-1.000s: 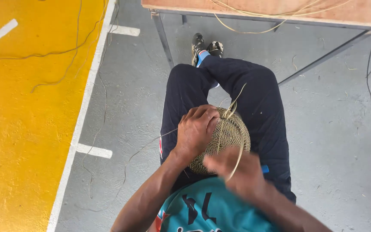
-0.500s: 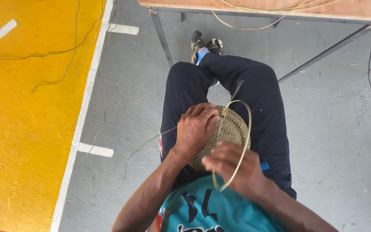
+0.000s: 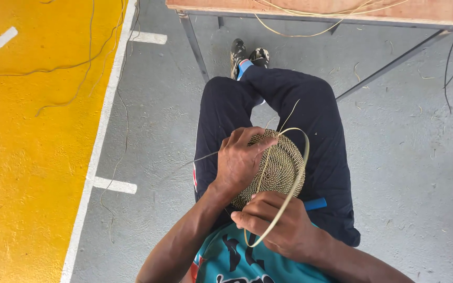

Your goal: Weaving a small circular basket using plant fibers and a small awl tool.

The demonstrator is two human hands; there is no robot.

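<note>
Your left hand [image 3: 239, 160] is spread over the near-left part of one round woven disc [image 3: 279, 167], fingers pressing on its top face and gripping its edge, while your right hand [image 3: 276, 225] is closed, pinching one pale flat weaving strand [image 3: 294, 181] between thumb and fingers just below the disc. The disc rests on your lap, on the dark trousers [image 3: 315, 115], with both knees pointing toward the plywood table [image 3: 342, 8]. Compared with half a second ago, the loop of strand has widened and now arcs around the disc's far and right rim, and your right hand has drawn a little nearer your chest; the left hand has stayed where it was. One blue tool handle [image 3: 315, 203] pokes out beside your right hand. Two shoes [image 3: 247, 52] sit together on the grey floor [image 3: 410, 157] under the table.
</note>
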